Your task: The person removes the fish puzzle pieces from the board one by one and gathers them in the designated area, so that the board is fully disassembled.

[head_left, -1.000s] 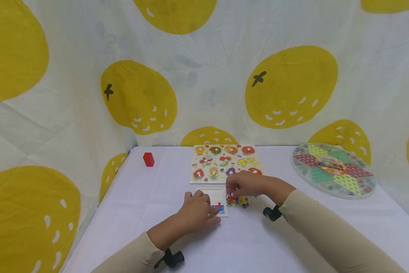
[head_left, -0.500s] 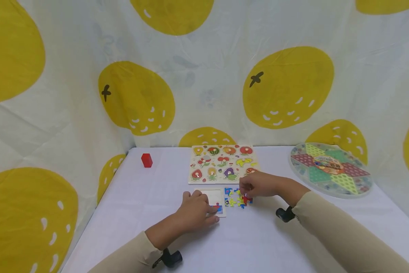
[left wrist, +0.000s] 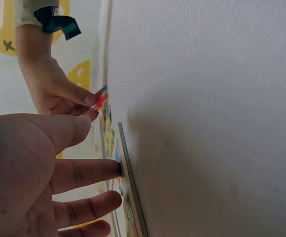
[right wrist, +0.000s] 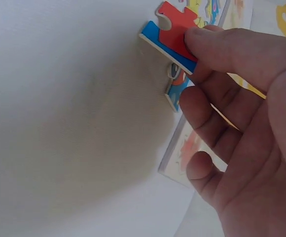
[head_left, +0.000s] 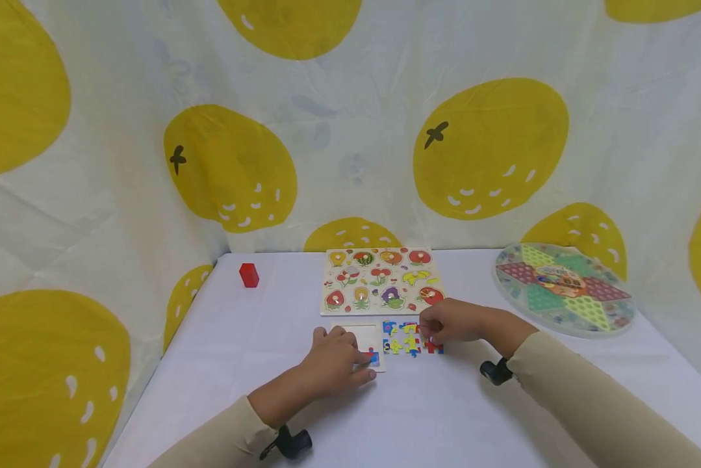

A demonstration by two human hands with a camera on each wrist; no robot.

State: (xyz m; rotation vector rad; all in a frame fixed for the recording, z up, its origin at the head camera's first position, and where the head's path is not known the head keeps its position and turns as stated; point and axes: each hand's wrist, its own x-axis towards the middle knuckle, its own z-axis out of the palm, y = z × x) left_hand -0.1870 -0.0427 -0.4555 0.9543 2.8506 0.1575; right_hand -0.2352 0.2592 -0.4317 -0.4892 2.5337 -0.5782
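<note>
My right hand [head_left: 457, 322] pinches a red and blue jigsaw piece [right wrist: 173, 34] between thumb and forefinger; the right wrist view shows it tilted, one edge on or close to the cloth. Several loose jigsaw pieces [head_left: 410, 345], mostly yellow and blue, lie just left of that hand. Beside them is a small white puzzle tray [head_left: 368, 336], with a blue and red piece [head_left: 375, 359] in its lower right corner. The left hand [head_left: 334, 364] lies over the tray, its extended forefinger touching that piece. This hand hides the tray's lower left part.
Behind the tray lies a wooden fruit-peg board [head_left: 375, 290]. A round Chinese checkers board [head_left: 560, 305] stands at the back right, and a red block [head_left: 249, 275] at the back left. A fruit-print curtain [head_left: 356, 130] hangs behind the white table [head_left: 268, 312].
My right hand has moved right with the red jigsaw piece, away from the tray. More loose pieces now show between the two hands. The left hand stays on the tray.
</note>
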